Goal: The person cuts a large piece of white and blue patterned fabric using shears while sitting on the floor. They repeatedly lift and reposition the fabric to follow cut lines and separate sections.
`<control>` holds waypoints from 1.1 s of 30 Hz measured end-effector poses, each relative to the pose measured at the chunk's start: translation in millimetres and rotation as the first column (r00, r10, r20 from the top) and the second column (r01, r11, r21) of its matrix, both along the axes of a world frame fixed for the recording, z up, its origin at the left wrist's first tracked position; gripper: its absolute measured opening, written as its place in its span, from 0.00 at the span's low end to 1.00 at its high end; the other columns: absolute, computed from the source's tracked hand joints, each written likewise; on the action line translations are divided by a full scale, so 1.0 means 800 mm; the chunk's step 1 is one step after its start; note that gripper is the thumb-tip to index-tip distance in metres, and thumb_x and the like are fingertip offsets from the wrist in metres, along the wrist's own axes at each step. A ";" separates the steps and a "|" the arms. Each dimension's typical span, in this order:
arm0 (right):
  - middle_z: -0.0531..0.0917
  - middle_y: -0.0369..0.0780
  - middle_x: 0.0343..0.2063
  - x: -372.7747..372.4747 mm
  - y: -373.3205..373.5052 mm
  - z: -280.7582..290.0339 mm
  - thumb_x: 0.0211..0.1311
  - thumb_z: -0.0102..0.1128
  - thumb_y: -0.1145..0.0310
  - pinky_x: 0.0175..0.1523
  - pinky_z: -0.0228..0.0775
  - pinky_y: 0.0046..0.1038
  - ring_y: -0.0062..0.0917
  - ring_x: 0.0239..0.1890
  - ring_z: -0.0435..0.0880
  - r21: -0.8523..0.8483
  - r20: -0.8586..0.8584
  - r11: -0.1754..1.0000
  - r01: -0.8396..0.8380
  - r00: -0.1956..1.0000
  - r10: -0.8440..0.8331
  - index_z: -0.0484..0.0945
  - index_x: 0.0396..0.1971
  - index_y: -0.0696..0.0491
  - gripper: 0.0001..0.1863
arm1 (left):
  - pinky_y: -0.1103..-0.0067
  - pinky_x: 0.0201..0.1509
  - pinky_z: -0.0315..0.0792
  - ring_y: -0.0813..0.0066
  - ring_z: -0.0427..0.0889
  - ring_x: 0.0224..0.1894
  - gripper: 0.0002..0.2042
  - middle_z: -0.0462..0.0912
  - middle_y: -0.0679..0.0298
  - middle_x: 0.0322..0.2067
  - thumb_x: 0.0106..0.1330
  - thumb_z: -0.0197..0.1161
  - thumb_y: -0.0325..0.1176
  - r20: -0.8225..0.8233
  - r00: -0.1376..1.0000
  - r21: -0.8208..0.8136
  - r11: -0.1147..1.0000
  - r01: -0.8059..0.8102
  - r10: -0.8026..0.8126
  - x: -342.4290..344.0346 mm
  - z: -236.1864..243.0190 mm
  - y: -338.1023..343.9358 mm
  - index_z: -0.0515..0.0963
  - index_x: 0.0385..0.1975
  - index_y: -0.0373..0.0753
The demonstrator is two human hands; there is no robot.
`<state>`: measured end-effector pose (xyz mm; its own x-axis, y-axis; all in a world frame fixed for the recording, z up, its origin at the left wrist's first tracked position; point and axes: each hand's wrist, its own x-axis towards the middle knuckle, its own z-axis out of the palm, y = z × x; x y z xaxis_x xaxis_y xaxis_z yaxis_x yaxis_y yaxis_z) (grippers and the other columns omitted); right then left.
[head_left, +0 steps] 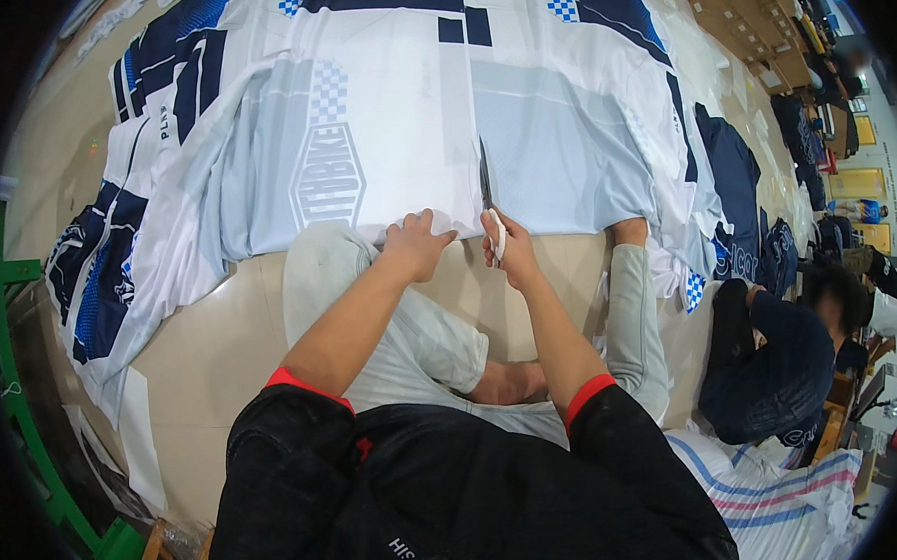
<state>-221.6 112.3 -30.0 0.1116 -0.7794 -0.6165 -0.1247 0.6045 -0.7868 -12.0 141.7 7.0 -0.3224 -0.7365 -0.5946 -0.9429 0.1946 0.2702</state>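
Observation:
A wide sheet of white printed fabric (401, 112) with navy panels and blue checks lies spread over the floor before me. Its near edge reaches my lap. My left hand (417, 249) rests on that edge, fingers apart and pressing the cloth. Just to its right, my right hand (509, 252) is closed round the handles of a pair of scissors (484, 178), one of them wrapped in white. The dark blades point away from me, along a line where the white area meets a pale grey-blue area. Whether cloth lies between the blades I cannot tell.
Dark printed garments (729, 178) lie to the right of the fabric. Further right a person in dark clothes (773, 366) sits low, beside a striped white sack (778, 486). Cardboard boxes (747, 17) stand at the far right. A green metal frame (16, 349) runs along the left.

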 end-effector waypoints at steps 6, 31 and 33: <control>0.74 0.31 0.21 0.004 -0.008 -0.017 0.64 0.71 0.44 0.23 0.67 0.23 0.15 0.19 0.73 -0.045 -0.018 0.998 -0.044 0.999 0.043 0.72 0.68 0.53 0.40 | 0.51 0.66 0.67 0.49 0.65 0.70 0.39 0.57 0.51 0.73 0.62 0.59 0.25 -0.002 1.000 0.035 0.999 -0.010 0.010 0.000 0.006 -0.001 0.61 0.76 0.64; 0.73 0.31 0.22 0.026 -0.095 0.002 0.59 0.73 0.40 0.25 0.67 0.24 0.17 0.20 0.72 0.032 0.015 0.999 0.012 1.000 -0.012 0.75 0.63 0.56 0.42 | 0.47 0.67 0.64 0.46 0.63 0.71 0.36 0.56 0.49 0.74 0.64 0.58 0.29 -0.002 1.000 0.033 0.999 -0.005 0.005 0.001 0.003 -0.003 0.62 0.75 0.63; 0.73 0.31 0.21 0.032 -0.110 0.008 0.58 0.74 0.39 0.25 0.67 0.24 0.17 0.20 0.73 0.043 0.029 0.999 0.032 0.999 -0.034 0.76 0.62 0.55 0.42 | 0.47 0.67 0.64 0.46 0.63 0.71 0.36 0.55 0.49 0.74 0.65 0.59 0.30 -0.007 1.000 0.041 0.999 -0.013 0.013 0.000 0.002 -0.002 0.62 0.75 0.63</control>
<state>-196.0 24.7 -23.6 0.1049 -0.7558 -0.6464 -0.0813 0.6412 -0.7630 -11.9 139.9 8.6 -0.3172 -0.7157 -0.6222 -0.9434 0.1708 0.2844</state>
